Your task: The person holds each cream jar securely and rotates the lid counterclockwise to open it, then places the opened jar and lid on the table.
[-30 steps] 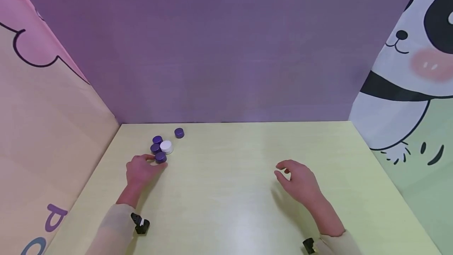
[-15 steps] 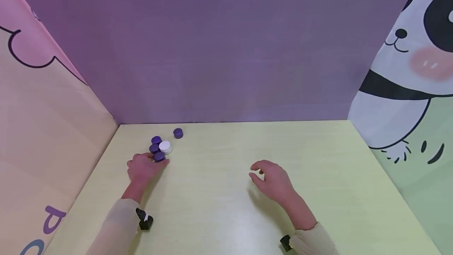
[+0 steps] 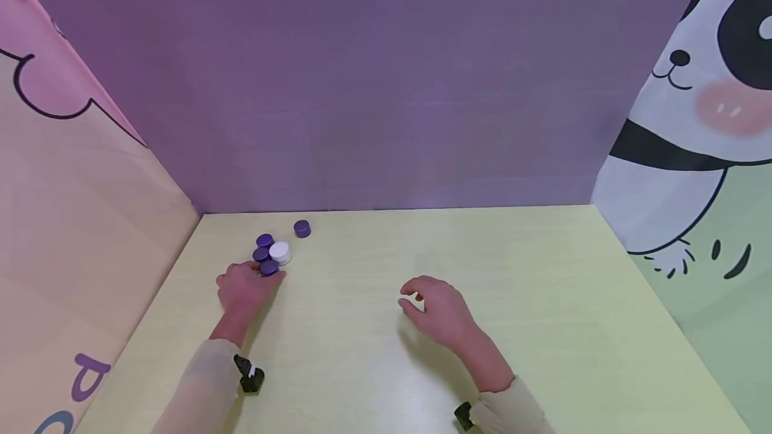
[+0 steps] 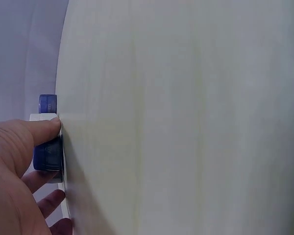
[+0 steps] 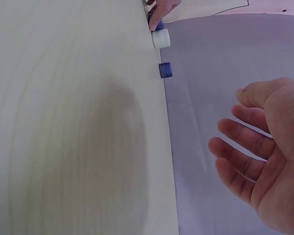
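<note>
My left hand is at the near end of a small group of caps on the table. Its thumb and fingers curl round the nearest purple bottle cap, also visible as a dark blue cap in the left wrist view. Touching or close behind it are two more purple caps and a white cap. One purple cap lies apart, farther back. My right hand hovers over the middle of the table, fingers loosely bent, holding nothing; the right wrist view has the hand with fingers spread.
The pale wooden table meets a purple backdrop at the rear. Printed panels stand on both sides, with a panda on the right. A black wrist camera sits on the left sleeve.
My right hand has moved left across the table, toward the caps. The left hand stays round the near purple cap, its thumb slightly higher in view. The caps keep their arrangement.
</note>
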`<state>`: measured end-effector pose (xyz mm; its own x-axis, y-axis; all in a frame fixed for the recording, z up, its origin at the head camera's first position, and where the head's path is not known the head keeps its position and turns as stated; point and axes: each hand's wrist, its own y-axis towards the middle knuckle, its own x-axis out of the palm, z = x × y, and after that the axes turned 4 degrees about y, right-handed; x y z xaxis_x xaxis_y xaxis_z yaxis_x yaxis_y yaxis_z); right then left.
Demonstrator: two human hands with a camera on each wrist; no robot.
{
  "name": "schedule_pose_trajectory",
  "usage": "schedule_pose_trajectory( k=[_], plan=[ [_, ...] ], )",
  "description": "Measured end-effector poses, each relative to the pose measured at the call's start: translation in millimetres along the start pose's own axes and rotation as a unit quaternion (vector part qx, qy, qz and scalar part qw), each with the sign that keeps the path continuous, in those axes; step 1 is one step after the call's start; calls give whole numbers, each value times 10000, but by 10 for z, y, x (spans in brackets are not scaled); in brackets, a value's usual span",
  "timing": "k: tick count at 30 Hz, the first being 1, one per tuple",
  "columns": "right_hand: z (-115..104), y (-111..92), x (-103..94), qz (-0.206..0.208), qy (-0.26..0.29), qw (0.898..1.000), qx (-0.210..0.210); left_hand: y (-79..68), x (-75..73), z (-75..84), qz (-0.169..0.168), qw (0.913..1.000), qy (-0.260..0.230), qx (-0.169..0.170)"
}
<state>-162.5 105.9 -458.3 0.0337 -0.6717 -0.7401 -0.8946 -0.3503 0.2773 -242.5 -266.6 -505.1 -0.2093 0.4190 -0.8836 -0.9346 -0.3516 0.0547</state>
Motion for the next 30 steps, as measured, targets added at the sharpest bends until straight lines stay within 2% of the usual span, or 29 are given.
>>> schedule_pose_trajectory(
  k=[3, 10, 19, 24, 30],
  plan=[
    [-30, 12, -4, -37, 42, 10000, -11, 11, 3, -10, 54, 9999, -92, 13],
    [-34, 49, -7, -2, 82, 10000, 31, 24, -71, -10, 137, 9984, -444, 316],
    [-40, 44, -13, -60, 228, 9997, 22, -63, -182, 40, 145, 9969, -512, 583],
    [-26, 33, 4, -79, 262, 9996, 1, -179, -248, 159, 411, 9922, -682, 964],
    [-11, 5, 3, -90, 256, 9996, 12, -374, -308, 414, 676, 9803, -1048, 1532]
  ],
)
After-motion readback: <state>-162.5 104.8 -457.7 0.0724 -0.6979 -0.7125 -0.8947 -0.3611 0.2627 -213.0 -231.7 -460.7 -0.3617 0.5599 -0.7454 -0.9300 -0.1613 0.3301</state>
